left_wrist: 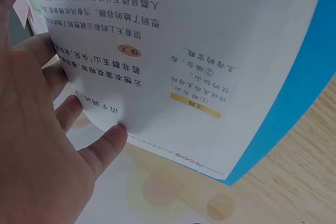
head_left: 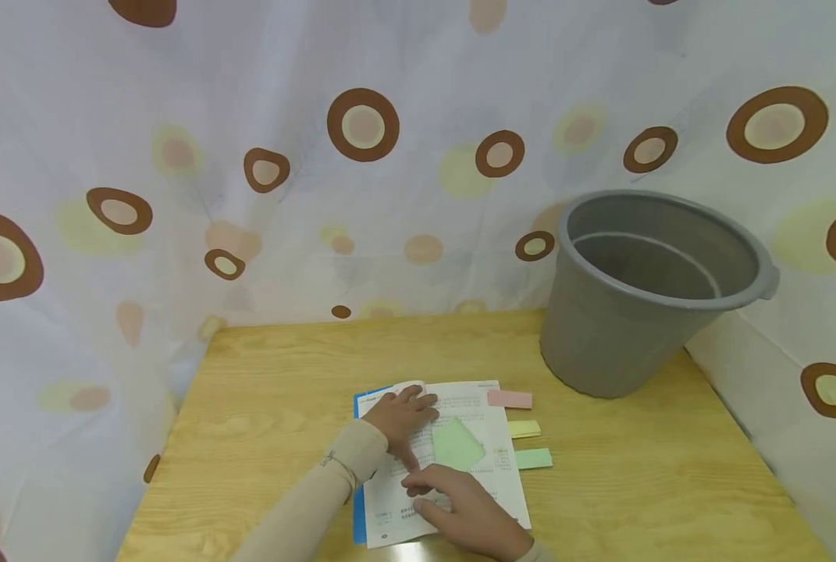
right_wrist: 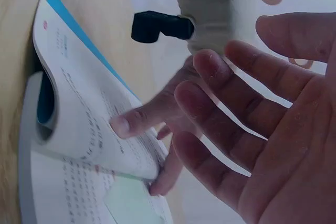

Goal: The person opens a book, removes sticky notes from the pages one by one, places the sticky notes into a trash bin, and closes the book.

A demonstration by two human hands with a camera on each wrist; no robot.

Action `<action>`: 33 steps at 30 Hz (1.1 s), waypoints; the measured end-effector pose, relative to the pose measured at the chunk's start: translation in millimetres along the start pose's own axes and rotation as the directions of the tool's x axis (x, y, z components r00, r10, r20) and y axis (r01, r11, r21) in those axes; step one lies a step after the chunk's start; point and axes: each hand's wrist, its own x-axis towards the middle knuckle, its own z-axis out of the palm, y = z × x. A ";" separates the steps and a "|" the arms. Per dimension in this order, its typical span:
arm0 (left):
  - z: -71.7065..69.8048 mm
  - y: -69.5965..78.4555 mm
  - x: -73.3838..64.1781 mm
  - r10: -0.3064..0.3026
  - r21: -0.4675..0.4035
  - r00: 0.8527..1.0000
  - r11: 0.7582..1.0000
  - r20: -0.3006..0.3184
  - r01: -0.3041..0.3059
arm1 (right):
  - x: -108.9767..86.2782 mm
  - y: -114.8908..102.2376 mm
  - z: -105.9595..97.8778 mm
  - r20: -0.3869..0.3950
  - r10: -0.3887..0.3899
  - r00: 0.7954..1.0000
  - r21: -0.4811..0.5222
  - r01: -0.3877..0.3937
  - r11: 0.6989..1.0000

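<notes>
An open book with printed pages and a blue cover lies on the table. My left hand rests on its left page, fingers spread; in the right wrist view the thumb presses that page, which bows up near the spine. A pale green sticky note lies on the right page. Over the lower part of the book is my right hand, its fingers loosely bent and, in the right wrist view, apart with nothing between them.
Pink, yellow and green paper strips stick out past the book's right edge. A large grey bucket stands at the back right of the wooden table. A patterned curtain hangs behind.
</notes>
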 end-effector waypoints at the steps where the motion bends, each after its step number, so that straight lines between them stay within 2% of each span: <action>1: -0.7 1.0 -0.3 -0.002 0.003 1.000 1.000 0.002 0.002 | -1.1 0.2 -2.3 -0.006 0.005 1.000 -0.003 -0.005 1.000; 7: -1.8 4.9 -0.8 -0.027 -0.006 1.000 1.000 0.008 0.028 | -4.7 4.6 -9.3 -0.031 0.033 0.999 0.000 -0.033 0.999; 13: -3.4 6.0 -1.0 -0.028 -0.002 0.999 1.000 0.017 0.028 | -6.3 8.3 -15.1 -0.046 0.074 0.996 0.002 -0.073 0.997; 20: -2.6 5.0 -1.6 -0.027 -0.054 0.999 0.998 0.025 0.029 | -7.1 10.5 -24.1 -0.137 0.021 0.990 -0.063 -0.030 0.998; 28: -0.7 3.8 0.3 -0.021 -0.040 0.999 0.999 0.029 0.023 | -7.2 9.2 -28.8 -0.131 0.066 0.989 -0.024 -0.069 0.997; 33: 2.4 3.3 0.5 -0.029 -0.065 0.999 0.997 0.034 0.031 | -7.3 14.1 -29.0 -0.155 0.082 0.984 -0.025 -0.087 0.996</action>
